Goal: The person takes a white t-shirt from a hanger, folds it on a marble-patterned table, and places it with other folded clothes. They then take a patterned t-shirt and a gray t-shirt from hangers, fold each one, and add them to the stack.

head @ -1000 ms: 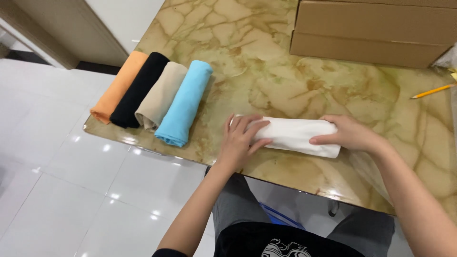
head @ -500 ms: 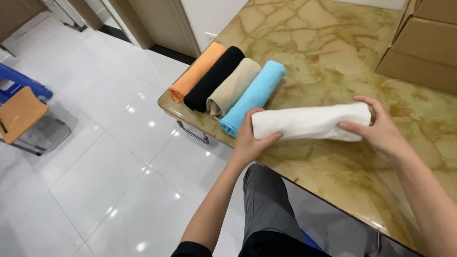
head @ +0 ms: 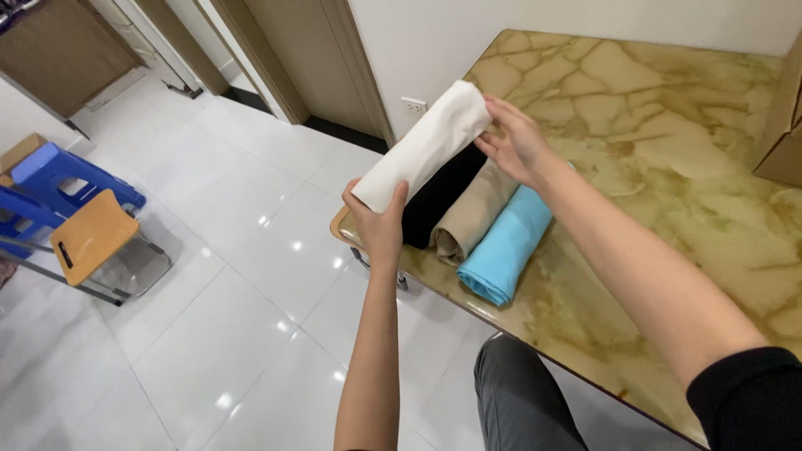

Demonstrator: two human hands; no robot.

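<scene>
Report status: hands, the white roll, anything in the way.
Left hand and right hand grip white roll by its ends. Roll held above black roll. Nothing blocking.

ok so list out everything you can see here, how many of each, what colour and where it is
white rolled cloth: one, white, held in the air above the table's left corner
black rolled cloth: one, black, on the table, partly under the white roll
beige rolled cloth: one, beige, on the table between black and blue
light blue rolled cloth: one, light blue, on the table, rightmost of the row
table: one, yellow-brown marble pattern, right side
cardboard box: one, brown, right edge, on the table
chairs: at least two, blue and orange, on the white floor, far left
left hand: grips the white roll's near end
right hand: grips its far end
</scene>
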